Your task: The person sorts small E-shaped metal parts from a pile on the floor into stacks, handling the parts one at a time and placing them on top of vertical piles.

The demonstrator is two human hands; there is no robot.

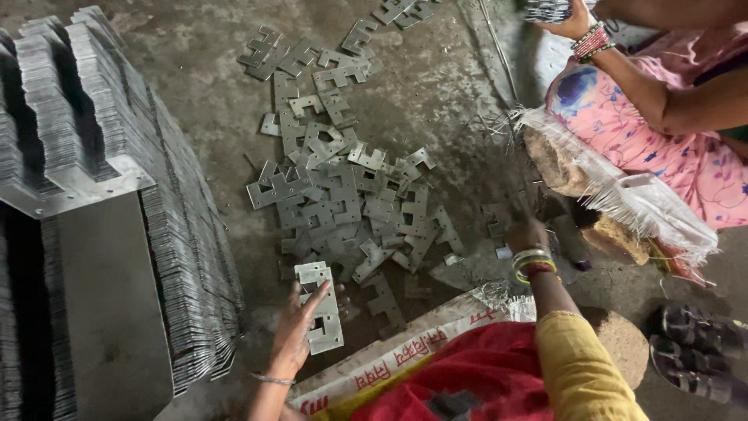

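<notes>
My left hand [300, 327] holds a small stack of flat grey metal plates [323, 312] with notched cut-outs, low over the dirty floor. My right hand [527, 234], with bangles on the wrist, reaches out to the right edge of a scattered pile of the same metal plates [343, 195] and rests near a loose plate; its fingers are mostly hidden. I sit on a white woven sack [421, 351], with red cloth over my lap.
Tall leaning stacks of metal plates [101, 195] fill the left side. Another person in pink floral cloth [662, 132] sits at the upper right holding plates, beside a frayed sack-covered cushion [615, 195]. Dark sandals [693, 351] lie at the lower right.
</notes>
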